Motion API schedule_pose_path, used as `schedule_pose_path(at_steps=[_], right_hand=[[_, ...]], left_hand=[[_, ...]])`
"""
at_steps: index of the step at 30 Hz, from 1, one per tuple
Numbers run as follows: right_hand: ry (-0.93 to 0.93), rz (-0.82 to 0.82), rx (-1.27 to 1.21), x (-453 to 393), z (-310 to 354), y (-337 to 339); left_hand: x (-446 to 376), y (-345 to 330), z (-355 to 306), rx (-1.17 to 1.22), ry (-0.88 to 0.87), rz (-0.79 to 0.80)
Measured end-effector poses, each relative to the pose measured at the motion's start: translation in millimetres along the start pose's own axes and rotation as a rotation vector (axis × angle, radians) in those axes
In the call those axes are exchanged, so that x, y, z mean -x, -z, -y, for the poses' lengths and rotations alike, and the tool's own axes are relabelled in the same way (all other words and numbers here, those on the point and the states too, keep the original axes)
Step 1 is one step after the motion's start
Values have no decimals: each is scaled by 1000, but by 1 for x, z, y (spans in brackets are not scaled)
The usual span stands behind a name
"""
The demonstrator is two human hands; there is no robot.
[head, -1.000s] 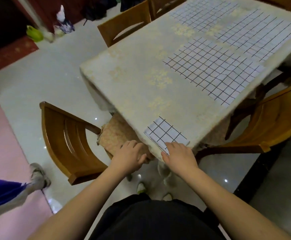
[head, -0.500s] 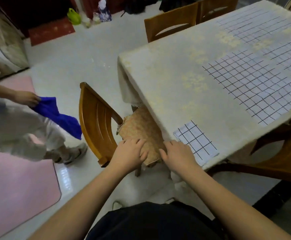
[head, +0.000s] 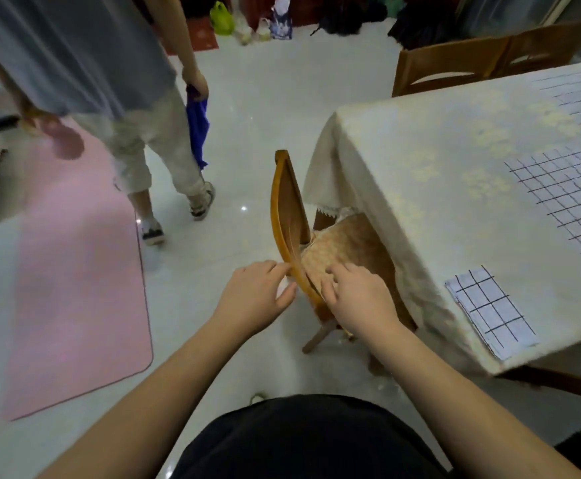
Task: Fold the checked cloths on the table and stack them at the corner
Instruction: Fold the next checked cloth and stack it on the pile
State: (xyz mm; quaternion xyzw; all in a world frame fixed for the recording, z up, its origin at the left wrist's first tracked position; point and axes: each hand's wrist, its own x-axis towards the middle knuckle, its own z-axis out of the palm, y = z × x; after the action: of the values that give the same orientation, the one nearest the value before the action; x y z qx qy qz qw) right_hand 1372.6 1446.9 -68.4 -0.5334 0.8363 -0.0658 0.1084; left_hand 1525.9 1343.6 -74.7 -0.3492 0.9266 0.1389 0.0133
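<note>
Here both hands are off the desk (head: 403, 160) and busy at the chair (head: 287, 216) pushed under its near side. The left hand (head: 252, 300) lies on the outer face of the chair back with fingers straight and loose, holding nothing. The right hand (head: 356, 293) is on the inner side, above the seat cushion (head: 344, 243); its fingers are a little bent, and I cannot tell if they grip anything.

The folded cloth (head: 489, 311) sits at the near corner of the desk, to the right of the right hand, so that hand is nearer. The next flat cloth (head: 565, 198) lies further right and away, its long side running along the desk.

The chair stands in the way. Another person (head: 137, 98) with a blue rag (head: 197, 129) walks on the left, well apart.
</note>
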Motion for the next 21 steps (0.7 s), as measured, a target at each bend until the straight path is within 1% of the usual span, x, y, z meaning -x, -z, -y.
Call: schedule_pose_path(at_steps=[4, 8, 11, 17, 21], right_hand=[[84, -39, -105, -10, 63, -9], [189, 5, -79, -17, 111, -33], [222, 67, -29, -25, 135, -44], [269, 285, 77, -48, 166, -61], [292, 316, 80, -73, 188, -74]], left_hand=[[28, -2, 60, 15, 97, 55], [54, -4, 110, -1, 179, 119], [67, -4, 135, 5, 231, 138], [78, 2, 172, 59, 307, 150], [76, 6, 201, 55, 336, 150]])
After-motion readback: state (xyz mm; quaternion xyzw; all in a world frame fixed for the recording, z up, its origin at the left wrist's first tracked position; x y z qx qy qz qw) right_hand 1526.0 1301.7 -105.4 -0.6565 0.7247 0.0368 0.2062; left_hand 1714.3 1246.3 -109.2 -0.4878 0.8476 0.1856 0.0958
